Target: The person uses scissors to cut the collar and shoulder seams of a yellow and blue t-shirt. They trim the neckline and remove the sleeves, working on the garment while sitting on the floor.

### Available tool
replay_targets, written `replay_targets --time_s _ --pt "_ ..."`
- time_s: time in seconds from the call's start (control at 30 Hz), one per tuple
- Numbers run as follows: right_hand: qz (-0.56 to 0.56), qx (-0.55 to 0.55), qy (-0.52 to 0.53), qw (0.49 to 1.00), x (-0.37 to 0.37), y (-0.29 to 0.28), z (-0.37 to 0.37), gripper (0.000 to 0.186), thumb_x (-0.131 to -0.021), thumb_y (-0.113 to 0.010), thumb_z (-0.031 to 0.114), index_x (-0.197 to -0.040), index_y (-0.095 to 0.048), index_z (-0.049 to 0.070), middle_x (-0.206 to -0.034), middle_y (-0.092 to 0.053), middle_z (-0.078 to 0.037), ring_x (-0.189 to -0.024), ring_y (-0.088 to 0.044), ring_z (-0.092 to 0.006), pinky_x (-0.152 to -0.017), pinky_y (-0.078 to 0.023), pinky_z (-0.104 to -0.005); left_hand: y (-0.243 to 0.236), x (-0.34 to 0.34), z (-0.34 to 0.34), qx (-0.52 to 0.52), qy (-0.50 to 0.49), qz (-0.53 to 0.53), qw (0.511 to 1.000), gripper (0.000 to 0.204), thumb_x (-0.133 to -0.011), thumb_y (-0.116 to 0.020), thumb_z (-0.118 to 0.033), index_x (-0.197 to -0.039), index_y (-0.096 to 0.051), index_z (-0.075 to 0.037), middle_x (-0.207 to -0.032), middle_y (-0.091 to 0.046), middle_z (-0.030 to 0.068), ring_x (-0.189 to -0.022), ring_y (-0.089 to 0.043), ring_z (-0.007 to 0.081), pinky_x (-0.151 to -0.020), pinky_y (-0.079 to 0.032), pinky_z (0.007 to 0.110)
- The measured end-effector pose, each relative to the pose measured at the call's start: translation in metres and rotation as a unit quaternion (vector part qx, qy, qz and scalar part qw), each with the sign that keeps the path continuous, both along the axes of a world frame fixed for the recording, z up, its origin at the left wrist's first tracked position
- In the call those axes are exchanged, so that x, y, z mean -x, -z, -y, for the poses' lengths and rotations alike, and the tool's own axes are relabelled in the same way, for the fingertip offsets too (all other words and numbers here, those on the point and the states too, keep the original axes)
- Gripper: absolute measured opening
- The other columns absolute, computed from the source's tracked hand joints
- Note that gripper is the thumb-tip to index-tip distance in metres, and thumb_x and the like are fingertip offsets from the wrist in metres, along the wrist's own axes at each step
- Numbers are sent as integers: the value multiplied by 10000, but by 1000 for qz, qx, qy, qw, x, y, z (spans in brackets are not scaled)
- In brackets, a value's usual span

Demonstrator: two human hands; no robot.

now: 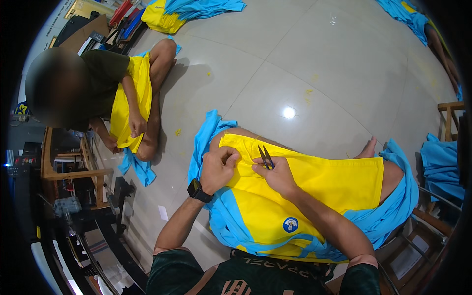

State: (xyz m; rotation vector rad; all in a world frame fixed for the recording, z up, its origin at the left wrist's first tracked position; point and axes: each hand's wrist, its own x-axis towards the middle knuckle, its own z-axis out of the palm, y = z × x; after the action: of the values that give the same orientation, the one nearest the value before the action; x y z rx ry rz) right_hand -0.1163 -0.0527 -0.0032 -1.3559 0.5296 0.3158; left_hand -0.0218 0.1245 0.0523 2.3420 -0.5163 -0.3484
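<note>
Yellow cloth with blue trim, a pair of shorts, lies across my lap at the centre of the frame. My left hand is curled shut, pinching a fold of the yellow fabric near the waistband. My right hand grips small thread snips, blades pointing up and away from me. At the upper left, another person sits on the tiled floor holding a yellow garment. More blue and yellow garments are heaped along the top edge.
</note>
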Motion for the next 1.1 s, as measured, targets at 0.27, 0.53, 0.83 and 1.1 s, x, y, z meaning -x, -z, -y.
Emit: replay_targets --time_s 0.27,0.53,0.83,1.1 --pt "22 -37 15 999 -1 5 4 318 -932 -780 150 -1179 -744 -48 -1010 -764 -94 -901 -682 -136 -831 -529 -263 -16 12 6 2 61 24 998 108 -905 -753 -72 -982 -753 3 -920 -747 139 -800 -716 258 -739 -558 333" --pt "13 -39 13 999 2 5 4 313 -941 -772 148 -1186 -744 -46 -992 -758 -68 -861 -662 -117 -794 -519 -250 -3 18 6 -1 12 28 1000 72 -934 -702 -39 -984 -691 11 -936 -707 176 -830 -693 307 -760 -538 355" --pt "-5 -60 22 998 0 6 3 305 -944 -770 148 -1183 -739 -39 -948 -735 -37 -823 -632 -85 -739 -496 -233 -12 9 -5 6 26 -52 998 95 -952 -676 -60 -1017 -678 9 -1004 -705 156 -864 -674 283 -830 -540 338" --pt "-6 -67 20 997 -1 7 4 317 -941 -775 150 -1186 -732 -46 -963 -738 -51 -839 -645 -99 -766 -511 -243 -17 21 7 -45 66 39 996 206 -855 -801 -81 -1025 -731 13 -987 -710 151 -811 -703 286 -748 -568 360"
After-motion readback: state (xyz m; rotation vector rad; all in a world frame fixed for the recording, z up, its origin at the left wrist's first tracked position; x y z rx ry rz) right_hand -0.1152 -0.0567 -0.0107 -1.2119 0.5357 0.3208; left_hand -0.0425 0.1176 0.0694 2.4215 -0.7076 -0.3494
